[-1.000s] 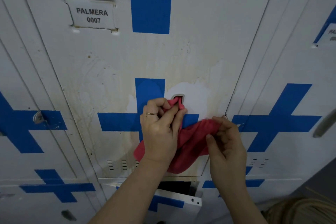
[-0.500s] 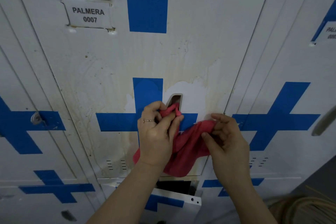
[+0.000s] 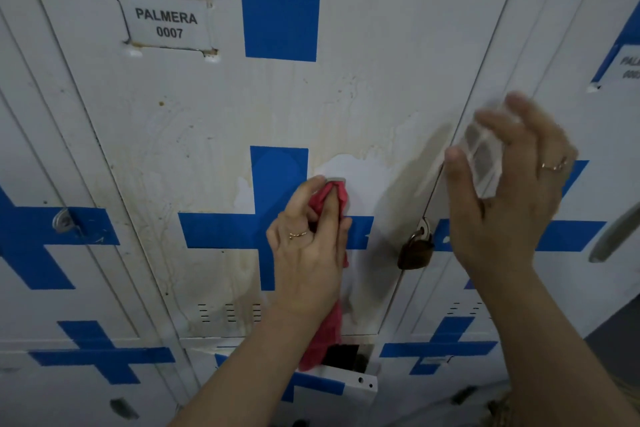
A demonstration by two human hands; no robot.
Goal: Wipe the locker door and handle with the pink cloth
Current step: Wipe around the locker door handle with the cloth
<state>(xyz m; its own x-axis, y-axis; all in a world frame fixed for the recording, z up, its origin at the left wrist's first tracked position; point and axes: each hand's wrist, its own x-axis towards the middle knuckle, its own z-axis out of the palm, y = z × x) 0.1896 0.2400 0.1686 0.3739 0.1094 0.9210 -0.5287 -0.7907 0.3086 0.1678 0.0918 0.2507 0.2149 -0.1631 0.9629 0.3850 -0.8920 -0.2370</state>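
The white locker door (image 3: 346, 97), marked with a blue cross and stained brown, fills the middle of the view. My left hand (image 3: 308, 253) presses the pink cloth (image 3: 332, 198) against the recessed metal handle (image 3: 336, 179). The rest of the cloth hangs down below my wrist. My right hand (image 3: 512, 211) is raised at the door's right edge, off the cloth. It holds a small clear object (image 3: 485, 163), too blurred by motion to identify.
A brown padlock (image 3: 415, 251) hangs on the hasp at the door's right edge. A name plate (image 3: 166, 22) reads PALMERA 0007. Below, a lower locker door (image 3: 339, 381) stands ajar. Neighbouring lockers flank both sides.
My right hand let go of the cloth and rose up and to the right, now holding a clear object. The padlock came into sight. My left hand stays on the handle.
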